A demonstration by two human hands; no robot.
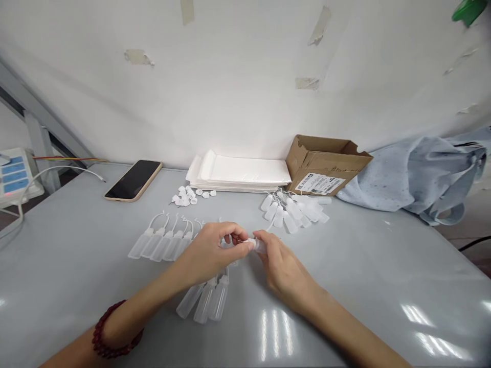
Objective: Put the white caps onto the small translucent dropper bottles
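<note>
My left hand (209, 250) and my right hand (282, 266) meet over the grey table (76, 266), both pinched on one small clear plastic bottle (256, 245) with a white cap. A row of several capped clear bottles (163, 243) lies just left of my left hand. Three more bottles (205, 301) lie under my left wrist. A dark red bead bracelet (103, 337) sits on my left forearm.
A loose pile of bottles (293, 210) lies ahead to the right. Small white caps (187, 196) are scattered near a stack of white padded envelopes (240, 173). A phone (133, 180), an open cardboard box (326, 163) and a blue cloth bag (422, 174) line the wall.
</note>
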